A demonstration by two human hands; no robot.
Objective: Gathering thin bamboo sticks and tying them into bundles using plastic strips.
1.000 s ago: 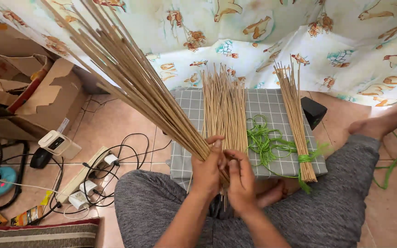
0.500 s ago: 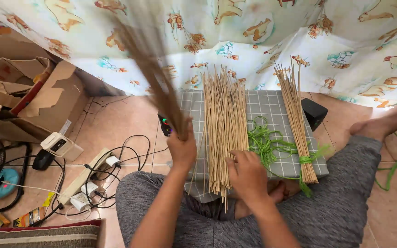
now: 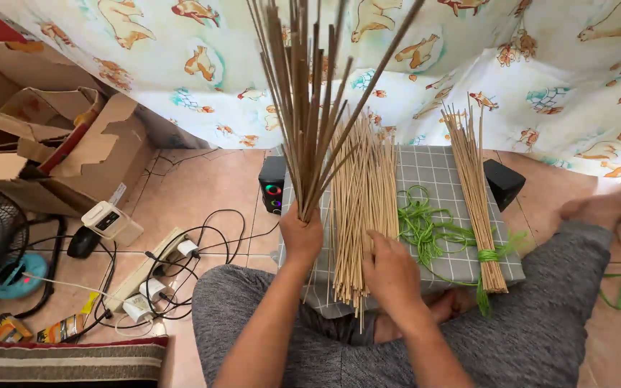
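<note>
Left hand [image 3: 301,237] clenched round a fanned bundle of sticks [image 3: 310,108] rising upright from the fist, right hand [image 3: 391,271] just beside it, seemingly resting flat on loose sticks [image 3: 359,201], grey checked cloth [image 3: 436,169] underneath, green twine [image 3: 422,223] and tied bundle [image 3: 477,194] further right

Three lots of sticks: one raised bunch [image 3: 310,108], one loose pile [image 3: 359,194], one tied bundle [image 3: 476,194]. Two black speakers [image 3: 272,185] [image 3: 504,183]. One green cord tangle [image 3: 422,223].

Tiled floor [image 3: 203,187], animal-print curtain [image 3: 540,65]
</note>
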